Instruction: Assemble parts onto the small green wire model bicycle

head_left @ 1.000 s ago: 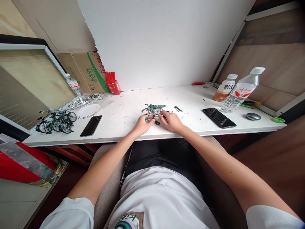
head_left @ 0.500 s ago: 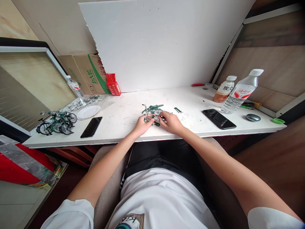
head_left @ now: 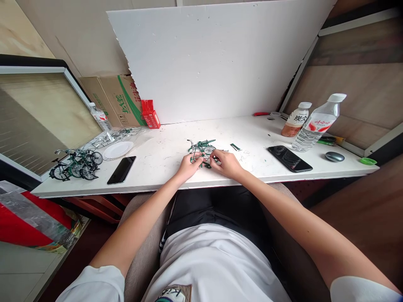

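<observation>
I had both hands on the small green metal model bicycle (head_left: pixel 201 150), which stood near the front edge of the white worktable (head_left: pixel 176 144), straight ahead of me. My left hand (head_left: pixel 186 167) pinched the near side of its frame, fingers closed on it; my right hand (head_left: pixel 227 163) met it from the other side, fingertips closed on what looked like a tiny part by the rear wheel, though it was too small for me to tell exactly what.

As I judged it, this bicycle was well along: two wheels, frame and handlebar were all in place. A short green loose piece (head_left: pixel 234 147) lay just right of the bicycle, so some fitting seemed left.

Far left of the bicycle, a cluster of finished green model bicycles (head_left: pixel 75 163) stood together, so several looked done. Between them and the bicycle lay a white paper plate (head_left: pixel 117 150) and a black phone (head_left: pixel 121 170). Right of the bicycle sat a second black phone (head_left: pixel 290 158) and a clear water bottle (head_left: pixel 316 123).
</observation>
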`<state>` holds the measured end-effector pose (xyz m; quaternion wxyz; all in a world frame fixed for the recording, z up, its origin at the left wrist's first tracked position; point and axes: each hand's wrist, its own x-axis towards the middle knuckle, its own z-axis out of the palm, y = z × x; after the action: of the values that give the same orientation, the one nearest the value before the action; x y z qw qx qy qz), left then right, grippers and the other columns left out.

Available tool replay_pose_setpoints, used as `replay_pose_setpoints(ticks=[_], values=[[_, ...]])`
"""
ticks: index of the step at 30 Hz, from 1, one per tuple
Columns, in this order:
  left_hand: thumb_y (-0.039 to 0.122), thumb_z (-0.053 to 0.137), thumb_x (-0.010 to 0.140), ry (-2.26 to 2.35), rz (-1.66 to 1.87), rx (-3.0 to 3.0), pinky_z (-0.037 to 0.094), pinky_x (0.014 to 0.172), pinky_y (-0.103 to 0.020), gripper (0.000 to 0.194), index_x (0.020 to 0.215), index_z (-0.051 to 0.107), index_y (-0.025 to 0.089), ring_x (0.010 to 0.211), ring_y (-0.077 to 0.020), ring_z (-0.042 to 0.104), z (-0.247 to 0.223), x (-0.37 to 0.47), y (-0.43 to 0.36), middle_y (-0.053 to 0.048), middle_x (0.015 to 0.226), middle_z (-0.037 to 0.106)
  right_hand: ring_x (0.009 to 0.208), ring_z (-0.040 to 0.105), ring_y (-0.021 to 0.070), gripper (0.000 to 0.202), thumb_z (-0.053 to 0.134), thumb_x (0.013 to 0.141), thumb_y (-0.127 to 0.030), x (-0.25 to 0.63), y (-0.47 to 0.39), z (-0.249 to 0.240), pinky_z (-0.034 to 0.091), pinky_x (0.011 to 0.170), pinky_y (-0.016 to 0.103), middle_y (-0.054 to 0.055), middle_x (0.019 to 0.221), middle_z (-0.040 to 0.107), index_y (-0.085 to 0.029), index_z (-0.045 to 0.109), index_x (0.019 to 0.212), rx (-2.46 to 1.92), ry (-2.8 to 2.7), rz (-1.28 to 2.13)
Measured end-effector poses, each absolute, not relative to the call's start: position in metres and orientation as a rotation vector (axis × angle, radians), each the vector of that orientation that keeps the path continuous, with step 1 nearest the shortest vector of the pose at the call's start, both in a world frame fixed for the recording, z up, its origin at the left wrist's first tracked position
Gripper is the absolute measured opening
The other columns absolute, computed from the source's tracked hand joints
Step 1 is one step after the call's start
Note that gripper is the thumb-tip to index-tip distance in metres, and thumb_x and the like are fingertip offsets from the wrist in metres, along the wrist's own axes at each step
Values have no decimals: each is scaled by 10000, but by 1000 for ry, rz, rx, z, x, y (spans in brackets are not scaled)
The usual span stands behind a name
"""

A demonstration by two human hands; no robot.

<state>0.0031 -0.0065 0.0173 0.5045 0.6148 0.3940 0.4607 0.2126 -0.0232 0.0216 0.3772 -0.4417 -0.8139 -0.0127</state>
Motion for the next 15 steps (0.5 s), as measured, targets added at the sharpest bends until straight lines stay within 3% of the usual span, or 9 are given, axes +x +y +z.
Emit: replay_pose_setpoints(ticks=[15], values=[[344, 751, 927, 966, 1098, 1497, 518, 688, -268, 361, 1212, 739, 123, 783, -162, 723, 19, 3, -8, -137, 1047, 805, 675, 621, 188, 168, 551, 1029, -328, 211, -24, 23, 406, 667, 288, 48, 843, 733, -224, 661, 957, -1168, -2092, -22]])
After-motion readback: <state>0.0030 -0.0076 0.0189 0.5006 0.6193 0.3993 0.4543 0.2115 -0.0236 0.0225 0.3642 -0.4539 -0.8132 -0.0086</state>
